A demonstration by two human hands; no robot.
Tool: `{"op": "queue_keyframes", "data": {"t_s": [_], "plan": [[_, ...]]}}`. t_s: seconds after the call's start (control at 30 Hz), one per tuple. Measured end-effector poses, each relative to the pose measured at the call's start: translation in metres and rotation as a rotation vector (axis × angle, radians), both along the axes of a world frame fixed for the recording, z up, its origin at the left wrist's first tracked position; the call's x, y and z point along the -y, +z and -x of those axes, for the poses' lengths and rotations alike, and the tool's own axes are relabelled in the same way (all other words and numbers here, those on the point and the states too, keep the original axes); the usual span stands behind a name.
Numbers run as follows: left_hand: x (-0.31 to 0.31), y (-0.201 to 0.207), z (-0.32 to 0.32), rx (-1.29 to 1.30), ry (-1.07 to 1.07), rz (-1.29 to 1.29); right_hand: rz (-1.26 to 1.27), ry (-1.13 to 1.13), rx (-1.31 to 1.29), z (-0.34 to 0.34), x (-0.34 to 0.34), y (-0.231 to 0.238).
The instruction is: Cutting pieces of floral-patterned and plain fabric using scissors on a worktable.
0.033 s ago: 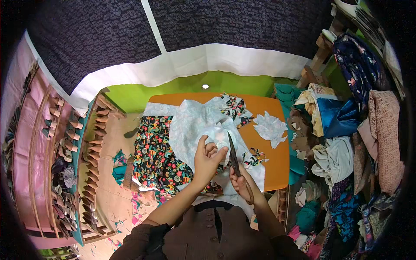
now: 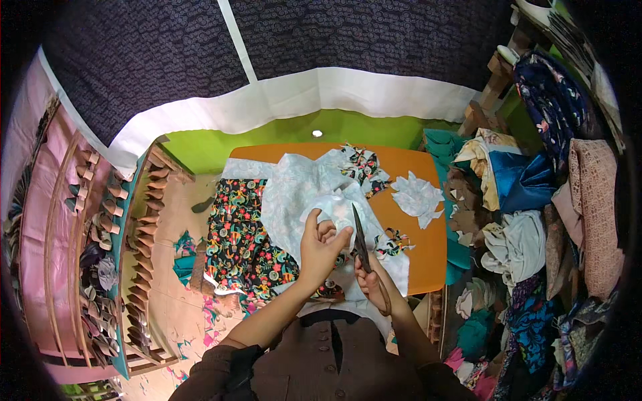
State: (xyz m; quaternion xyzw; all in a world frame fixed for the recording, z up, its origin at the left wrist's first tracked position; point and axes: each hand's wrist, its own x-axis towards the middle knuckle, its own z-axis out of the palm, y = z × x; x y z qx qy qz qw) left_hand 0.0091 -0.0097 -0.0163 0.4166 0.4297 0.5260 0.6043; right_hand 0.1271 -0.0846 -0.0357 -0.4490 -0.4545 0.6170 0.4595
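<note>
My right hand (image 2: 369,284) grips a pair of large dark metal scissors (image 2: 360,230), blades pointing up and away from me, a handle loop showing below the hand. Just left of the blades is my left hand (image 2: 319,250), its thumb and index finger apart and the other fingers curled. No held thing is plain in it. Beneath both hands lies fabric (image 2: 287,194) with its pale underside up. Its black floral printed side (image 2: 234,234) shows at the left. Pale jagged cut pieces (image 2: 418,197) rest to the right.
An orange table (image 2: 428,260) bears the fabric. To the left stands a rack of shoe-shaped forms (image 2: 142,247). Heaped cloths (image 2: 515,244) fill the right side. Scraps (image 2: 221,314) litter the floor; dark patterned cloth (image 2: 361,40) hangs at the far side.
</note>
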Motion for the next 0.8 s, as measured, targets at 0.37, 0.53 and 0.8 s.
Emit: {"op": "queue_keyframes", "data": {"t_s": [0.37,0.53,0.8], "plan": [[-0.008,0.001,0.004,-0.023,-0.036,-0.023,0.062,0.001,-0.061,0.003,-0.008,0.002],[-0.009,0.003,0.008,-0.064,-0.077,-0.016,0.047,-0.005,-0.063,0.002,-0.011,0.003],[-0.01,0.01,0.008,0.13,-0.078,0.029,0.062,0.013,-0.051,0.001,-0.011,-0.001]]}}
